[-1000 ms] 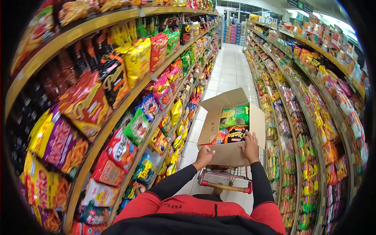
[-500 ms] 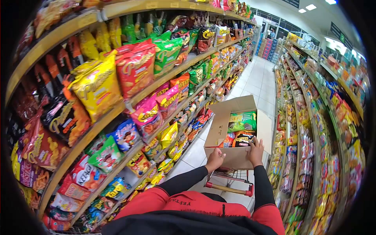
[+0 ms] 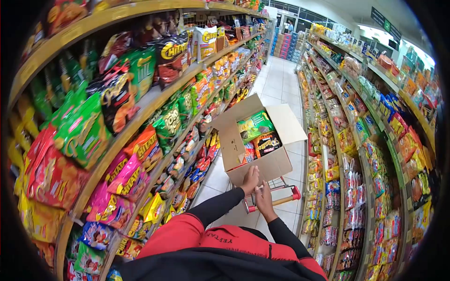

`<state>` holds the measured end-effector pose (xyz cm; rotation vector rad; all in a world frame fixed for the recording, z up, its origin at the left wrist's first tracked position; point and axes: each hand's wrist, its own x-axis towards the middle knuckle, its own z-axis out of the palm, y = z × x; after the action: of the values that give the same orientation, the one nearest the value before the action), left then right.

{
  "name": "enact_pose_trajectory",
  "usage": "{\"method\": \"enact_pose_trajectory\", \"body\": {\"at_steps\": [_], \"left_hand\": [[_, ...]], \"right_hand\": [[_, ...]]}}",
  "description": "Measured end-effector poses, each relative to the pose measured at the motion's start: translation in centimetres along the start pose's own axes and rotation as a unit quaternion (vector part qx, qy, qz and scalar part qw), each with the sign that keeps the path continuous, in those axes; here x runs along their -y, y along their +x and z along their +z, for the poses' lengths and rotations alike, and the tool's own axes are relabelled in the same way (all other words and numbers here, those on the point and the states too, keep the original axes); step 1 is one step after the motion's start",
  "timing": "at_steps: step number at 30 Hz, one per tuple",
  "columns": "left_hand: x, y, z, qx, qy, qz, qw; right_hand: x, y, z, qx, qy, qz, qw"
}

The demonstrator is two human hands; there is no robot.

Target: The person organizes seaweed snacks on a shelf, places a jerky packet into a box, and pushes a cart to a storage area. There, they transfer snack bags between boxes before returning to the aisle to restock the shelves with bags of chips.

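An open cardboard box (image 3: 272, 166) rests on a shopping cart (image 3: 283, 199), its flaps spread. Inside it lie a green snack bag (image 3: 255, 125), a black and orange snack bag (image 3: 267, 143) and a partly hidden red bag (image 3: 247, 153). My left hand (image 3: 251, 181) is against the near side of the box, its fingers close together and what they hold, if anything, too small to make out. Just to its right, my right hand (image 3: 265, 201) is raised below the box's near edge, close to the left one; its fingers are blurred together.
Shelves packed with snack bags (image 3: 84, 126) rise close on the left. Another long shelf row (image 3: 347, 164) lines the right side. The tiled aisle floor (image 3: 276, 82) runs ahead towards stacked packs (image 3: 283, 47) and a distant person (image 3: 290, 25).
My right hand has left the box's right side and come down beside my left hand. The view has moved along the aisle and turned; the box now appears farther left and tilted.
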<state>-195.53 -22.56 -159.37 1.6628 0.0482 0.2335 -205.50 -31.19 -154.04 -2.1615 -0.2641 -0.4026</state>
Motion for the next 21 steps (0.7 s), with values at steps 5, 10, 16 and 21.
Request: {"method": "enact_pose_trajectory", "body": {"at_steps": [5, 10, 16, 21], "left_hand": [[2.8, 10.4, 3.8, 0.234, 0.084, 0.081, 0.965], [0.4, 11.9, 6.4, 0.106, 0.089, 0.152, 0.979], [3.9, 7.2, -1.8, 0.24, 0.176, -0.15, 0.943], [17.1, -5.9, -11.2, -0.038, 0.123, -0.162, 0.978]], "right_hand": [[-5.2, 7.7, 0.5, 0.01, -0.063, 0.021, 0.998], [-17.7, 17.9, -0.3, 0.148, 0.012, -0.027, 0.989], [-24.1, 28.5, -3.0, 0.321, 0.099, 0.058, 0.94], [-30.4, 35.3, -6.2, 0.351, 0.23, 0.02, 0.908]]}}
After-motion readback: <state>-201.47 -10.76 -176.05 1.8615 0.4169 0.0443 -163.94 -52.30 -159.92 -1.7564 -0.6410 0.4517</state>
